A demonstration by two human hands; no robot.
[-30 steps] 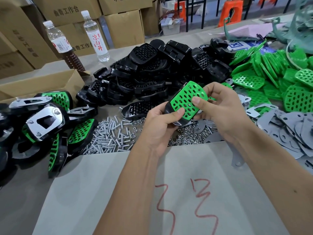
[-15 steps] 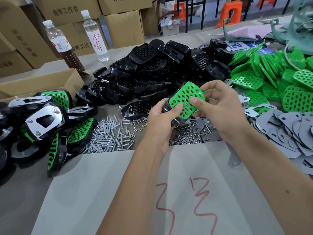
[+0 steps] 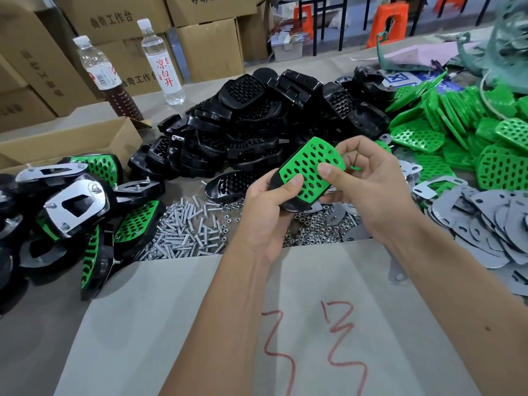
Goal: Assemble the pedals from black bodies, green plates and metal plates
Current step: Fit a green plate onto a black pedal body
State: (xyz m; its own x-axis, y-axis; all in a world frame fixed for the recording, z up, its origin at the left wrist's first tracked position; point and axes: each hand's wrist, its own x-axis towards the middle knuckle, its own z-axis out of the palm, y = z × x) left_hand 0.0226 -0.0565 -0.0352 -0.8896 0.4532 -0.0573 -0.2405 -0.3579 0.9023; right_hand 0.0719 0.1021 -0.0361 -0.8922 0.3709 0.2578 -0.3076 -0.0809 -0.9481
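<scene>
While the perforated green plastic plate [image 3: 307, 168] sits on the face of the black moulded plastic pedal body [image 3: 287, 205], both parts are held above the grey counter [image 3: 171, 324], in front of the heap of loose black bodies [image 3: 257, 121]. Left hand [image 3: 267, 215]: fingers curled round the near end of the body, thumb pressing on the plate's lower left corner. Right hand [image 3: 368, 181]: fingers curled round the far side, thumb bearing on the plate's right edge; whether the plate is fully seated cannot be told. Both parts look light, stiff and smooth, so they are likely best gripped by the body's rim, with thumbs kept on the plate near its edges to stop it sliding. Loose green plates [image 3: 457, 138] lie piled at right, flat grey metal plates [image 3: 491, 221] just in front of them. Steel screws [image 3: 185, 232] and small nuts [image 3: 314, 227] lie scattered beneath the hands. Finished pedals [image 3: 85, 207] are stacked at left
</scene>
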